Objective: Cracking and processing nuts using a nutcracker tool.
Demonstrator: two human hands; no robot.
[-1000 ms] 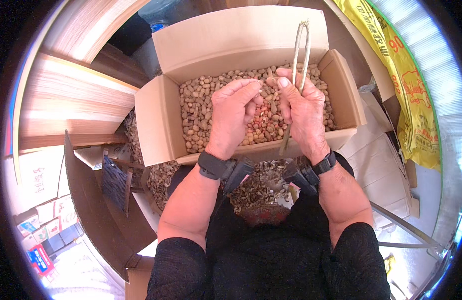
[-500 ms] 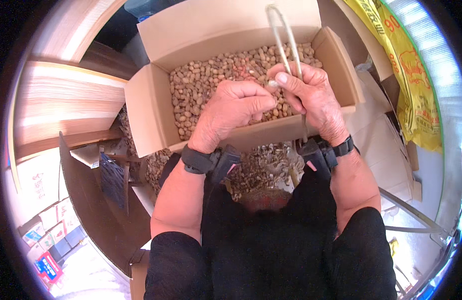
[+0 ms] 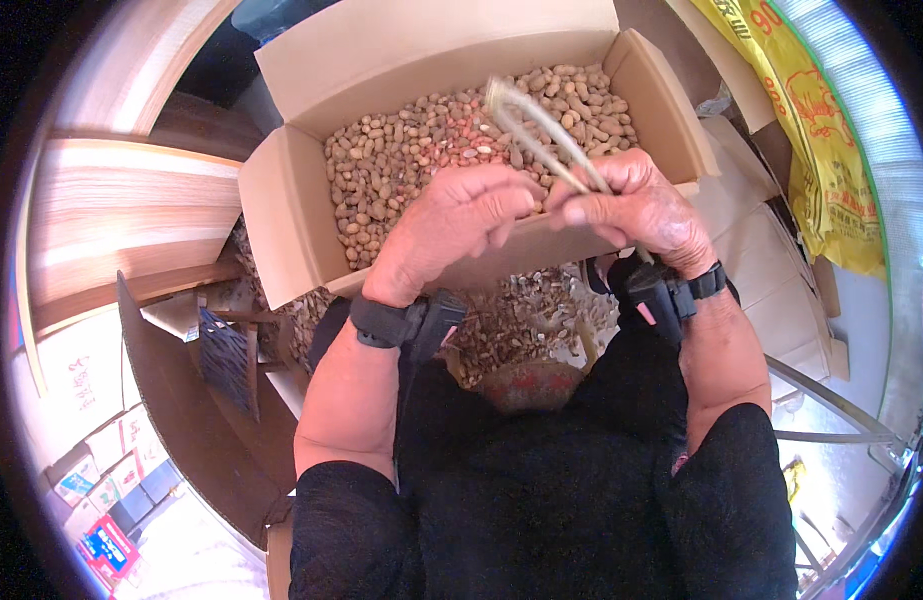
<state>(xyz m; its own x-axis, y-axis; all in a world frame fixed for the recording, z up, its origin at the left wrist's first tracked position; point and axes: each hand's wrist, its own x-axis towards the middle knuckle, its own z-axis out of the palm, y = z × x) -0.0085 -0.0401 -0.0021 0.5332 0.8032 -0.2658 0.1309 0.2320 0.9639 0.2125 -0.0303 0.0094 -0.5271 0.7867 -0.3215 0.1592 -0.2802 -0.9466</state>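
Note:
A cardboard box (image 3: 291,200) in front of me holds many unshelled peanuts (image 3: 381,170), with reddish shelled kernels (image 3: 471,150) among them near the middle. My right hand (image 3: 646,210) grips a pair of pale tongs (image 3: 541,130), a narrow strip bent into a long U. Its bend points up and left over the peanuts. Close beside it, above the box's near wall, is my left hand (image 3: 456,220). Its fingers are curled in with the thumb against them; anything between them is hidden. The two hands' fingertips nearly meet.
Broken shells (image 3: 521,320) lie on the floor between my legs and the box. An upright brown cardboard sheet (image 3: 181,400) stands at left, near a wood-grain panel (image 3: 131,215). A yellow printed sack (image 3: 821,150) hangs at right, above flattened cardboard (image 3: 761,250) and a metal frame (image 3: 831,410).
The tongs have tipped down and left, their bend now lower over the peanuts. My right hand has dropped slightly and turned. The pale bit at its fingertips no longer shows.

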